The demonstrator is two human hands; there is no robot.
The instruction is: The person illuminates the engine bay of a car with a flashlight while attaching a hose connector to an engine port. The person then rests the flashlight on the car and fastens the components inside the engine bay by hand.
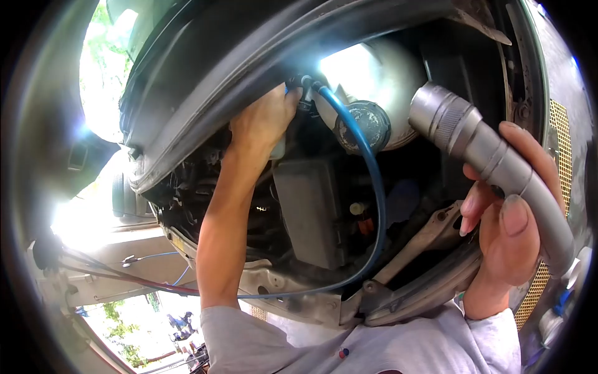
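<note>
My left hand point(266, 115) reaches up under the raised hood, its fingers wrapped around a mostly hidden air tool. From the fitting point(307, 83) beside my thumb, a blue air hose point(372, 171) curves down and then runs left in front of my forearm. My right hand point(514, 230) grips a grey metal flashlight point(483, 140) with a knurled band and a bent rear end. Its head points up and left, and a bright patch of light falls on a pale tank point(398, 81). A worn, dark round cap point(363, 126) sits below that glare.
The hood point(249, 68) arches over the engine bay. A dark rectangular box cover point(308, 212) lies between my arms. Nearest my body are the metal front crossmember point(286, 293) and a headlight point(423, 277). Yellow mesh point(559, 134) shows at the right edge.
</note>
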